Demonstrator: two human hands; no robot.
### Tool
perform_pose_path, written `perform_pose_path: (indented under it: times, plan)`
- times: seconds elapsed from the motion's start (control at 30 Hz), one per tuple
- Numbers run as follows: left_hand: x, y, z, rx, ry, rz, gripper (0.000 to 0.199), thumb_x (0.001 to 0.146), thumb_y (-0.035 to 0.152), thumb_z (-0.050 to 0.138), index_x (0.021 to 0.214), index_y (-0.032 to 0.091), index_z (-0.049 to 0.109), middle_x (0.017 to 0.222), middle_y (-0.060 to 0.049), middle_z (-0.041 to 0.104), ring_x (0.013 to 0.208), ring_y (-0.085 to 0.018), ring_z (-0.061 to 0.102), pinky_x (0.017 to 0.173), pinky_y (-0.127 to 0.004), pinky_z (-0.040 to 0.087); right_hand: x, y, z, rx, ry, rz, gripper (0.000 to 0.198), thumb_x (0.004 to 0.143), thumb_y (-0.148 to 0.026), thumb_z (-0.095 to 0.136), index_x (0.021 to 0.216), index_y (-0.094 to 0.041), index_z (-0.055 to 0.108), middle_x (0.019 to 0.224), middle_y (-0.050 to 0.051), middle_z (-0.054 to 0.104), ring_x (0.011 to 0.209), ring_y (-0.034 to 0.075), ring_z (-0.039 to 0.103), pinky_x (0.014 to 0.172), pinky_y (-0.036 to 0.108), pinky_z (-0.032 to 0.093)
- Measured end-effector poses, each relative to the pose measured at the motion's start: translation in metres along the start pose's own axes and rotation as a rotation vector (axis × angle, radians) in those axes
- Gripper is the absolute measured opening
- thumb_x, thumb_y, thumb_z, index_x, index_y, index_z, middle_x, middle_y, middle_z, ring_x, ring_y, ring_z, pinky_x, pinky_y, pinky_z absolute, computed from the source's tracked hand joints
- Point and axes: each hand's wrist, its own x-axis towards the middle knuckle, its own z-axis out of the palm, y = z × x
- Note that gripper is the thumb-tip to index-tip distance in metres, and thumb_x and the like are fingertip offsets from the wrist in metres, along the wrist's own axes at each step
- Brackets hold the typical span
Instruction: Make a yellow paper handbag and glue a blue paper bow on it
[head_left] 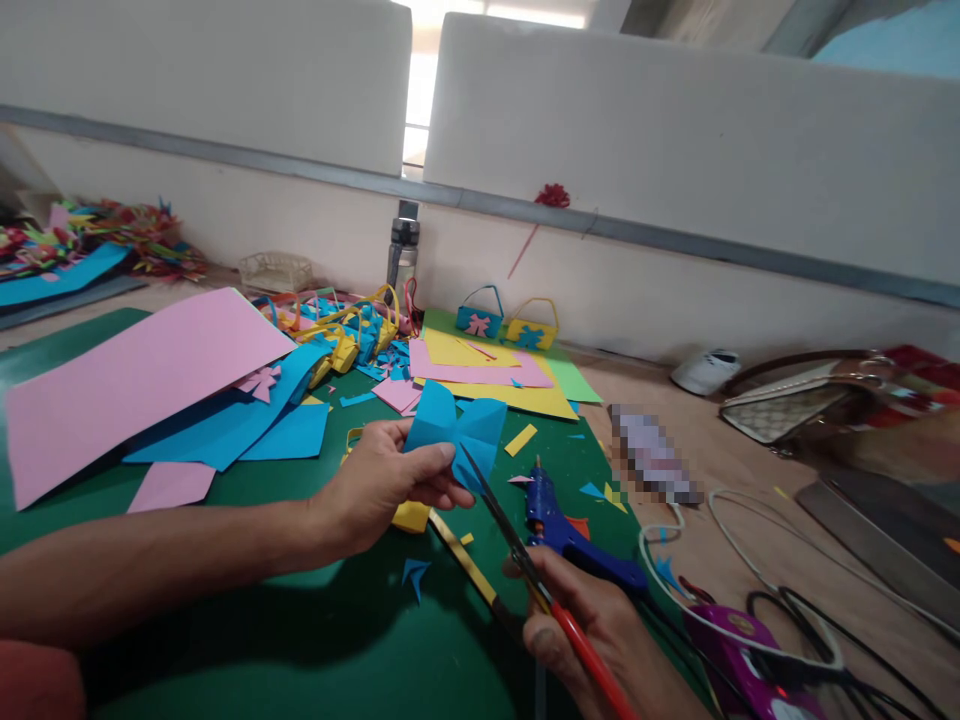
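My left hand (401, 470) pinches a blue paper cutout (480, 428) shaped like a bow, with rounded lobes and creases. In my right hand (577, 620) is a pair of scissors (517, 545) with red handles, its blades pointing up and left. The blade tips meet the lower middle of the blue paper; whether they have cut into it I cannot tell. Below my hands, a blue paper scrap (415, 575) and a yellowish strip (461, 555) lie on the green mat (315, 640). Just right of the scissors rests a blue glue gun (559, 530).
Pink sheets (142, 385) and blue sheets (225, 435) cover the mat's left. Behind are small paper bags (367, 330), two finished with bows (478, 320), and a bottle (403, 250). Cables (757, 580), a purple device (739, 650), a phone-like object (654, 455) and a handbag (795, 405) lie right.
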Motion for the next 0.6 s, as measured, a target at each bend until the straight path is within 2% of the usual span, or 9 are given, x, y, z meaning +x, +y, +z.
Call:
perform_pose_path:
  times: [0.23, 0.37, 0.6]
  plan:
    - [0.0003, -0.0011, -0.0007, 0.002, -0.015, 0.005, 0.019, 0.073, 0.025, 0.066, 0.069, 0.015, 0.050, 0.056, 0.001, 0.063, 0.059, -0.017, 0.068, 0.053, -0.021, 0.052, 0.0000, 0.0018, 0.0006, -0.005, 0.019, -0.020, 0.028, 0.082, -0.044, 0.041, 0.091, -0.020, 0.051, 0.062, -0.005, 0.030, 0.055, 0.012, 0.026, 0.048, 0.024, 0.022]
    - [-0.0005, -0.0005, -0.0003, -0.012, -0.025, 0.002, 0.019, 0.073, 0.025, 0.066, 0.068, 0.014, 0.051, 0.058, 0.000, 0.064, 0.059, -0.016, 0.068, 0.053, -0.021, 0.052, 0.0026, 0.0014, -0.0011, -0.032, -0.037, -0.015, 0.027, 0.082, -0.045, 0.040, 0.089, -0.020, 0.049, 0.061, -0.006, 0.029, 0.053, 0.012, 0.024, 0.046, 0.023, 0.021]
    - [-0.0003, -0.0016, -0.0008, -0.031, -0.035, 0.008, 0.020, 0.072, 0.025, 0.067, 0.067, 0.014, 0.051, 0.057, 0.001, 0.064, 0.058, -0.016, 0.068, 0.052, -0.020, 0.052, 0.0014, 0.0004, -0.0010, -0.027, -0.036, 0.022, 0.019, 0.081, -0.038, 0.039, 0.085, -0.020, 0.047, 0.061, -0.006, 0.029, 0.053, 0.012, 0.025, 0.047, 0.023, 0.022]
